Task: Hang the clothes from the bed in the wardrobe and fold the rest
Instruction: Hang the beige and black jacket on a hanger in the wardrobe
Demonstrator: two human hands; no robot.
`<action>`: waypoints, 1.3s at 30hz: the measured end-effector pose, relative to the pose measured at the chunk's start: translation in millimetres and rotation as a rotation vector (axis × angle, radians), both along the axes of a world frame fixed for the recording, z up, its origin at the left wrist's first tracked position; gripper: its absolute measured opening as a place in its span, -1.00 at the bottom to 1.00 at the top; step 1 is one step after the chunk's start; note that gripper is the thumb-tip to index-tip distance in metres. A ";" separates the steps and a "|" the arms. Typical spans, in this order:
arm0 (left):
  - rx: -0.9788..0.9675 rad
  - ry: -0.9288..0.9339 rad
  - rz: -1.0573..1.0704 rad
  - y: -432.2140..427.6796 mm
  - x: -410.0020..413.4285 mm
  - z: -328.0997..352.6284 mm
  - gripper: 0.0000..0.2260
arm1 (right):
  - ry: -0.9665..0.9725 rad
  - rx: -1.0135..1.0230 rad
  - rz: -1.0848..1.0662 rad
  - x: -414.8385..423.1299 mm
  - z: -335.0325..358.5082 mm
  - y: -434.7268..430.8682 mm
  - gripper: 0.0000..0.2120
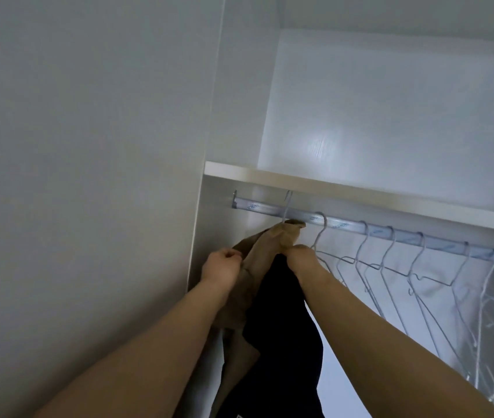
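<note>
I've got left hand [223, 264] and right hand [300, 254] both gripping the tan garment [271, 245], its hanger [286, 206] hooked over the rail [390, 233]: 1 nearly hung, empty hangers [319, 233] waiting.

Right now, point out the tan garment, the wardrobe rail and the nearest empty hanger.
tan garment [272, 245], head view, on its bunched top just below the hook.
wardrobe rail [345, 225], head view, on a bare stretch between two hooks.
empty hanger [318, 236], head view, on its wire neck under the rail.

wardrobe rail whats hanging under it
A tan garment on a wire hanger, gripped by the left hand and right hand, black fabric beneath, then bare wire hangers. Fabric covers that hanger's shoulders.
</note>
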State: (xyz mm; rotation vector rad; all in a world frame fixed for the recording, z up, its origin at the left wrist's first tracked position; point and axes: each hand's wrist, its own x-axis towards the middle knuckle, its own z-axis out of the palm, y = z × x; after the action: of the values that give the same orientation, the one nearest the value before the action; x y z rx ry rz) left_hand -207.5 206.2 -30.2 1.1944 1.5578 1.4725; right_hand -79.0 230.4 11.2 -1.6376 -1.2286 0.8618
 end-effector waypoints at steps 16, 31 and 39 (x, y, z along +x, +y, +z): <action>-0.045 -0.039 0.096 42.1 -13.2 -20.5 -0.83 | 0.137 -0.098 0.248 -28.6 -51.0 54.7 -0.78; -0.068 -0.020 0.026 16.1 -16.9 -42.8 -0.84 | 0.355 -0.282 0.310 -18.7 -68.6 1.5 -0.70; -0.169 -0.036 -0.135 -39.2 -3.3 -46.3 -0.79 | 0.460 -0.288 0.205 -18.4 -85.4 -59.0 -0.90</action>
State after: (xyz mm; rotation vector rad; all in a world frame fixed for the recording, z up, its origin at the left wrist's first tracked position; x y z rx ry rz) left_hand -210.8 166.9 -76.5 1.1443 1.5137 1.2433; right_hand -97.4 171.5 -74.2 -1.4292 -0.9865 1.5065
